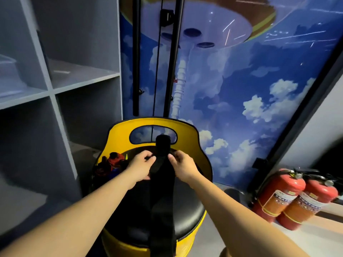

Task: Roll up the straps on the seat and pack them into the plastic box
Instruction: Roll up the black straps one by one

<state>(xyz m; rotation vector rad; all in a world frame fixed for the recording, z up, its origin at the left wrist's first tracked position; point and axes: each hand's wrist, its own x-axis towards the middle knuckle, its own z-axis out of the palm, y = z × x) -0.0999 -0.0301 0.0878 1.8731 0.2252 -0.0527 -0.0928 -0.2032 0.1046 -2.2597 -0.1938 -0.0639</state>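
Observation:
A wide black strap [163,204] runs down the middle of the yellow seat [118,134] with its round black cushion, and hangs past the front edge. Its far end stands up near the backrest opening. My left hand [142,166] grips the strap's left edge and my right hand [182,166] pinches its right edge, both close to the upper end. A heap of red, black and blue straps [111,164] lies at the seat's back left. A translucent plastic box [8,71] sits in the shelf at far left.
A grey cubby shelf [52,89] stands at the left. Two red fire extinguishers [291,197] lean on the floor at the right. Two black poles [136,56] rise behind the seat against a sky-painted wall.

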